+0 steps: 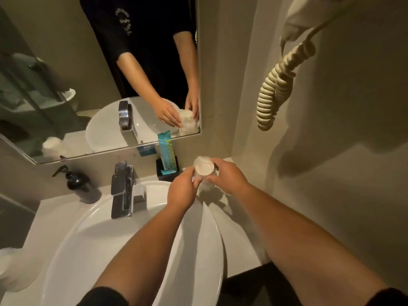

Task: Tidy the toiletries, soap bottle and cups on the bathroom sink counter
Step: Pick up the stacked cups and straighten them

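Both of my hands hold wrapped plastic cups (203, 167) at the counter's back right corner, just above the counter. My left hand (181, 191) grips them from the left and my right hand (227, 176) from the right. Whether it is one cup or a stack, I cannot tell. A black pump soap bottle (79, 184) stands at the back left of the counter. A black holder (167, 172) with a teal toiletry packet (167, 151) stands against the wall, left of the cups.
The white basin (92, 235) fills the counter's middle, with a chrome tap (122, 191) behind it. A mirror (66, 85) hangs above. A coiled hairdryer cord (278, 89) hangs on the right wall. A blurred white object (13, 268) sits at the left edge.
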